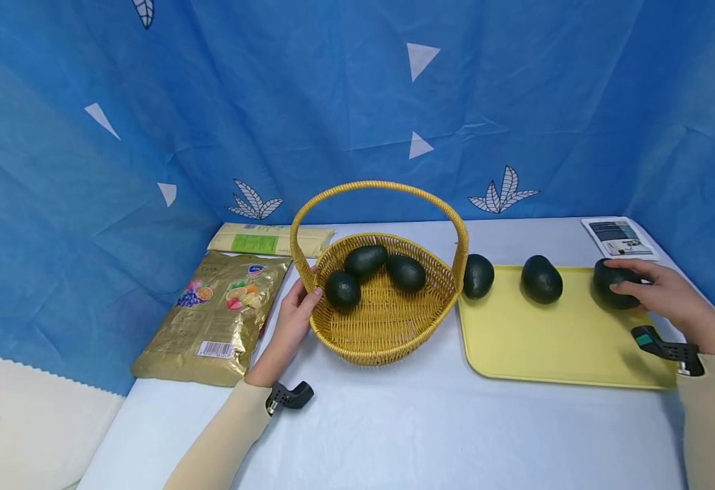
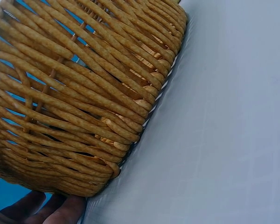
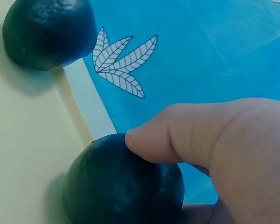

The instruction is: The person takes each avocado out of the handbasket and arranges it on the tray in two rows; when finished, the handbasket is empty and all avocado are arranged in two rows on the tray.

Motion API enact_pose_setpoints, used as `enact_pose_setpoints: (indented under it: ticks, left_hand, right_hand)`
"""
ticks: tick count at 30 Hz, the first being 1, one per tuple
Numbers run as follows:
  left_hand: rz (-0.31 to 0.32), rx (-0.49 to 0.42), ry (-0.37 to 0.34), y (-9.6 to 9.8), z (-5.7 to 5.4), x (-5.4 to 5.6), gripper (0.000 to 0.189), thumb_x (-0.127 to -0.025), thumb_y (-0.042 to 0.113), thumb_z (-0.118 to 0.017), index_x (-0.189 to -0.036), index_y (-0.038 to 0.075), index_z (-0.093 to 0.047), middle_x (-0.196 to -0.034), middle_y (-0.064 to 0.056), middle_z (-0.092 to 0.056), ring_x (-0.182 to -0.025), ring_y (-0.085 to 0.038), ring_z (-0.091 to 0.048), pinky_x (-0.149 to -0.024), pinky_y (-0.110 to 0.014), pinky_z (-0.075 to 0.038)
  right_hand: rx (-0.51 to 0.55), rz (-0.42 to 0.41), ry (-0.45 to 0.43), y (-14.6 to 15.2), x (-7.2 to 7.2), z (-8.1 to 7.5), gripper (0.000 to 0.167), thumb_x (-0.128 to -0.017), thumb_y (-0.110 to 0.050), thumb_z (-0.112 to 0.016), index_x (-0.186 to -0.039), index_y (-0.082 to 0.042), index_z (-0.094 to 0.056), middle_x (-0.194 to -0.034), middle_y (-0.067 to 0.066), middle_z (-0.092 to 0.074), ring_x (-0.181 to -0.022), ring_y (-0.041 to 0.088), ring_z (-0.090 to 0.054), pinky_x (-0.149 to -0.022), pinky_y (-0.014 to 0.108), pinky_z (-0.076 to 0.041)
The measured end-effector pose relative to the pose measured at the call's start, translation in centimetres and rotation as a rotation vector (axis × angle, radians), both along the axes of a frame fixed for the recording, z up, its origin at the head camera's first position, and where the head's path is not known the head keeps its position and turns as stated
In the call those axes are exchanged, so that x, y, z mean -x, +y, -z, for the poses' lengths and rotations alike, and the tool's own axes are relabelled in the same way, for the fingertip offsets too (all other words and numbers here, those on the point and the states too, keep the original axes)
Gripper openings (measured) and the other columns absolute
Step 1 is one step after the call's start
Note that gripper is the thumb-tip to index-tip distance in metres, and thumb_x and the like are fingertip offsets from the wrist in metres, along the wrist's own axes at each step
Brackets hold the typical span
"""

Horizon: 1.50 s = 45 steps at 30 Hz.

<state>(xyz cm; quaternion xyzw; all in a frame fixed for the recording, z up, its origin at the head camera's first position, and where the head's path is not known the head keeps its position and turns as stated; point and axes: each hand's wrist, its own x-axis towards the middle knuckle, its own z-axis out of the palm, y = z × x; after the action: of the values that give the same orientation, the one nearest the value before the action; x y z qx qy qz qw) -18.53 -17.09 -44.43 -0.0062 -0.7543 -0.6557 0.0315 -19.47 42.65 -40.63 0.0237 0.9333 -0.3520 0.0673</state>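
Observation:
A yellow wicker basket [image 1: 382, 333] with a tall arched handle stands mid-table. Three dark green avocados [image 1: 366, 261] lie inside it, towards the back and left. My left hand [image 1: 291, 318] grips the basket's left side at the foot of the handle, thumb over the rim; in the left wrist view its fingertips [image 2: 67, 210] press against the woven wall [image 2: 79, 102]. At the right end of a yellow tray [image 1: 553, 340], my right hand [image 1: 664, 291] holds another avocado [image 3: 121, 191] between thumb and fingers. Two more avocados [image 1: 541, 280] sit along the tray's back edge.
Left of the basket lies a gold candy bag [image 1: 223, 327], with a pale yellow packet [image 1: 259, 239] behind it. A white printed packet [image 1: 620, 238] is at the back right corner. Blue patterned cloth [image 1: 357, 102] hangs behind the table and along its sides.

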Motion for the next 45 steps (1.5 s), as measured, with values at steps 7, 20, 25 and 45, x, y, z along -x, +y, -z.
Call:
enact_pose_setpoints:
  ticks: [7,20,25,45]
  left_hand:
    - [0.002,-0.001,0.001,0.04,0.04,0.01,0.052,-0.106,0.016,-0.05,-0.157,0.015,-0.04,-0.158,-0.014,-0.045,-0.145,-0.029,-0.044,-0.119,-0.048,-0.039]
    - [0.002,-0.007,-0.003,-0.07,-0.02,0.09,0.051,-0.106,0.018,-0.051,-0.156,0.015,-0.041,-0.157,-0.015,-0.046,-0.145,-0.03,-0.044,-0.12,-0.05,-0.038]
    - [0.001,-0.012,-0.009,-0.09,0.05,0.11,0.051,-0.106,0.019,-0.052,-0.156,0.015,-0.041,-0.158,-0.013,-0.045,-0.147,-0.029,-0.042,-0.121,-0.049,-0.036]
    - [0.007,-0.009,0.0,0.0,0.15,0.03,0.052,-0.106,0.018,-0.05,-0.157,0.016,-0.04,-0.16,-0.013,-0.043,-0.148,-0.03,-0.041,-0.122,-0.05,-0.036]
  right_hand:
    - [-0.019,0.007,-0.015,0.14,0.29,0.03,0.061,-0.105,-0.028,-0.051,-0.154,0.002,-0.031,-0.152,0.048,-0.021,-0.122,0.061,-0.038,-0.063,0.024,-0.052]
    - [-0.057,0.049,-0.024,-0.01,0.36,-0.03,0.071,-0.105,-0.031,-0.049,-0.156,0.009,-0.02,-0.146,0.053,-0.021,-0.123,0.064,-0.037,-0.067,0.031,-0.054]
    - [-0.066,0.055,-0.027,-0.12,0.35,-0.12,0.075,-0.105,-0.035,-0.048,-0.157,0.008,-0.017,-0.148,0.053,-0.019,-0.124,0.065,-0.035,-0.076,0.05,-0.058]
    - [-0.087,0.07,-0.048,-0.6,0.13,-0.72,0.08,-0.105,-0.043,-0.045,-0.159,0.007,-0.011,-0.15,0.053,-0.016,-0.128,0.071,-0.028,-0.095,0.074,-0.042]
